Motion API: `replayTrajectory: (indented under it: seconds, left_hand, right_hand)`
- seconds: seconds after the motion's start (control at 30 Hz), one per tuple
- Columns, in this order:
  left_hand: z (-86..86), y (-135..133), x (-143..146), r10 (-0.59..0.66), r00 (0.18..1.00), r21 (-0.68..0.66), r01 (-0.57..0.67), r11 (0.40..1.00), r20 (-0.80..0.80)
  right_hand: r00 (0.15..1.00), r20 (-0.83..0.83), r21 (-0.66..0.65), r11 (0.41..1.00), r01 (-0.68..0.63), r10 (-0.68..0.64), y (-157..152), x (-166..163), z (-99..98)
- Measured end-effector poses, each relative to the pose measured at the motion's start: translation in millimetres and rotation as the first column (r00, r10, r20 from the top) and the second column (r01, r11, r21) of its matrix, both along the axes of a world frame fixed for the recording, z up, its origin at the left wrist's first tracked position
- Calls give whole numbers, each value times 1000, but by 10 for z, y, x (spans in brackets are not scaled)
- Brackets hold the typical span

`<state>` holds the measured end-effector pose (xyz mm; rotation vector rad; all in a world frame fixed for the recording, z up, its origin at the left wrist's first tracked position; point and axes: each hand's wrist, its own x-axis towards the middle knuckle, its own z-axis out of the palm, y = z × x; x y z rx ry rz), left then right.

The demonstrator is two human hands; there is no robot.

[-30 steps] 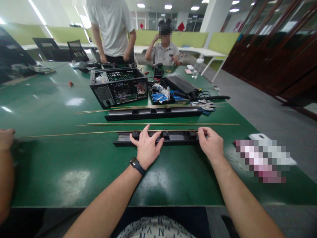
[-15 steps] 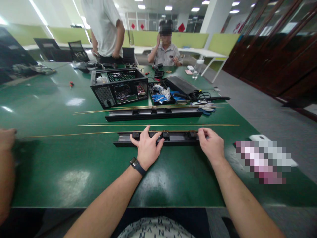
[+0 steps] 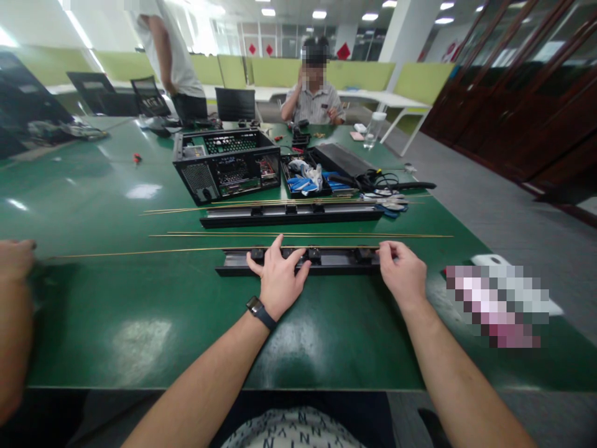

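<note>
A long black rail with small black clips lies across the green table in front of me. My left hand, a watch on its wrist, rests spread and flat on the rail's middle. My right hand is closed around the rail's right end. A thin brass rod runs along the rail's far edge and out to the left. Two more brass rods lie just beyond.
A second black rail with more rods lies farther back, then an open black computer case and a tray of parts. Another person's hand sits at the left edge. One person stands and one sits at the far side.
My hands hold their places on the rail. The standing person at the far side has walked to the left.
</note>
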<state>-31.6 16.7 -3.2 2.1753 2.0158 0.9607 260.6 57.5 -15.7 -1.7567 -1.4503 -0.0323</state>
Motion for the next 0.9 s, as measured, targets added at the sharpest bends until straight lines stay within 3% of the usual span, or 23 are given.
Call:
replayTrajectory:
  seconds: [0.6, 0.9]
  left_hand:
    - [6, -3, 2, 4, 1000, 0, -4, 1000, 12]
    - [11, 1, 9, 8, 1000, -15, -8, 1000, 14]
  right_hand:
    - [997, -30, -37, 997, 66, -67, 3, 18, 33]
    - [999, -32, -33, 999, 38, -39, -23, -1, 40]
